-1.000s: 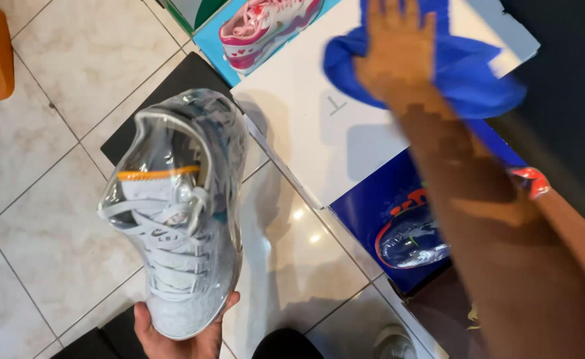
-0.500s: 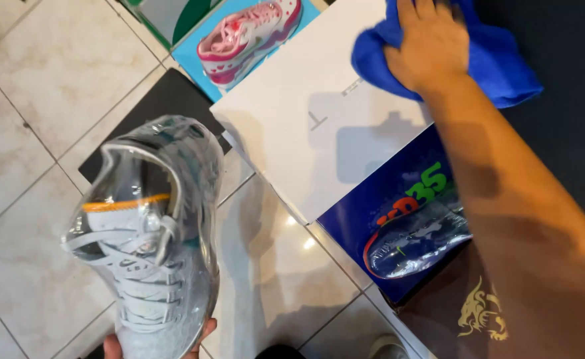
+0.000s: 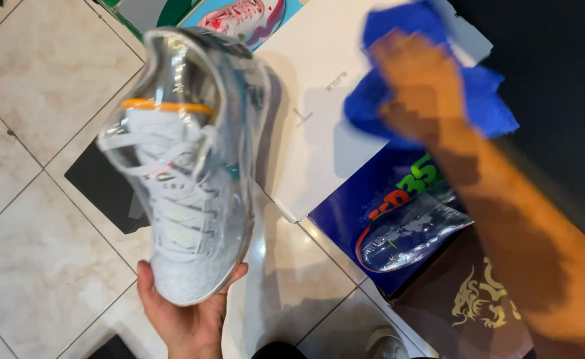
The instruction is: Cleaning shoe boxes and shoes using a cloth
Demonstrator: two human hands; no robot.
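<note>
My left hand (image 3: pixel 186 319) holds a white lace-up sneaker (image 3: pixel 186 166) by its toe, heel pointing away, over the tiled floor. The shoe has a clear grey upper and an orange band across the tongue. My right hand (image 3: pixel 415 80) reaches out to the upper right and grips a bunched blue cloth (image 3: pixel 432 100), which lies over the far corner of a white box lid (image 3: pixel 312 133). This hand and forearm are blurred.
Shoe boxes lie on the beige floor tiles (image 3: pixel 33 100): a dark blue one with a printed shoe (image 3: pixel 399 226), a light blue one with a pink shoe picture (image 3: pixel 246 16), a brown one with a gold dragon (image 3: pixel 478 299). A black flat sheet (image 3: pixel 106 189) sits under the sneaker.
The sneaker has risen and come closer to the camera. My right hand, which lay flat on the blue cloth, now bunches it up and pulls it back towards me.
</note>
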